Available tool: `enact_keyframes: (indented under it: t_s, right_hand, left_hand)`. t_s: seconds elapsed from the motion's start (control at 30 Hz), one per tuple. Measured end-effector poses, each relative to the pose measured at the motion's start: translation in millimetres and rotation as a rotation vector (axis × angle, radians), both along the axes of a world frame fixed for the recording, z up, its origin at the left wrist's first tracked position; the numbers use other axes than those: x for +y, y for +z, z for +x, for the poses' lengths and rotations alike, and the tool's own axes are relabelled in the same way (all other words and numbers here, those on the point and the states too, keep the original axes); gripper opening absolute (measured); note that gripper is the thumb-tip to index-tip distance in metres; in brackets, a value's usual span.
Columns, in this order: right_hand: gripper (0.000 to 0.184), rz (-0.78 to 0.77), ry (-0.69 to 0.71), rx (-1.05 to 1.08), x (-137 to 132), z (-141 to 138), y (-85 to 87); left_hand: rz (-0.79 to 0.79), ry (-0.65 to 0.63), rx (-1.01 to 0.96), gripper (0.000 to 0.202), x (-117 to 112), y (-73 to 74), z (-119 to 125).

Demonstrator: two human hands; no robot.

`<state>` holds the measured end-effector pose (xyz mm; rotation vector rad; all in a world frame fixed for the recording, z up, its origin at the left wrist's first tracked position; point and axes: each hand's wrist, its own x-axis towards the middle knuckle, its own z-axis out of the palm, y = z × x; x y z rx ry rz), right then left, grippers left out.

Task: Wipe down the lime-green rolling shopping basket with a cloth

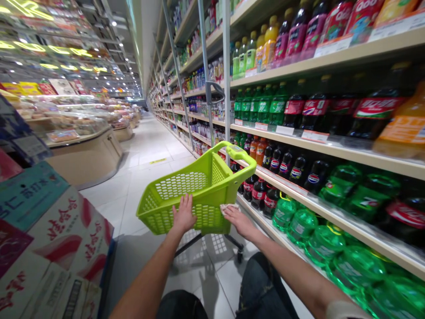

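A lime-green plastic shopping cart (212, 195) stands side-on in front of me, its perforated basket holding nothing that I can see. My left hand (184, 215) lies against the near side of the basket, fingers spread. Under the fingers of my right hand (241, 221) is a pale, crumpled cloth (229, 207), pressed to the basket's side near the handle end. The cart's handle (245, 157) rises above that hand toward the shelves. Below the basket, dark legs and a caster wheel (239, 256) show on the floor.
Shelves (332, 150) of bottled drinks run close along the right, with large green bottles (318, 241) on the lowest level. Stacked cartons (69, 230) stand at the near left. Beyond them is a curved display counter (86, 155). A tiled aisle (146, 137) stretches ahead.
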<state>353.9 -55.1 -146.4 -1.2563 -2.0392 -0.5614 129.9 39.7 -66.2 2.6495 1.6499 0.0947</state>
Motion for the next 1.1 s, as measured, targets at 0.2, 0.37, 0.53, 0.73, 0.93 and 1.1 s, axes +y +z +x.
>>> enact_keyframes:
  t_s: [0.2, 0.37, 0.53, 0.73, 0.93, 1.1]
  right_hand:
    - [0.045, 0.212, -0.143, 0.256, 17.3, 16.2, 57.1]
    - [0.039, -0.004, -0.029, 0.093, 8.7, 7.3, 0.7]
    - [0.041, 0.061, -0.038, 0.128, -2.1, 10.2, 13.2]
    - [0.046, 0.221, -0.175, 0.249, 20.1, 23.3, 57.3]
    - [0.048, 0.092, -0.018, 0.118, 2.8, 29.7, 25.0]
    - [0.054, 0.315, -0.245, 0.32, 11.3, 53.9, 83.9]
  left_hand:
    - [0.011, 0.009, -0.003, 0.079, -2.4, -0.8, 1.6]
    - [0.003, -0.002, 0.004, 0.08, -3.8, 0.4, 0.0]
    - [0.013, -0.002, 0.03, 0.08, -4.5, 0.1, 0.1]
    - [0.027, 0.0, 0.024, 0.08, -4.7, -4.5, 0.9]
    - [0.033, -0.004, 0.016, 0.081, -4.4, -5.3, 0.2]
    - [0.045, 0.01, 0.01, 0.081, -6.7, -6.3, 3.4]
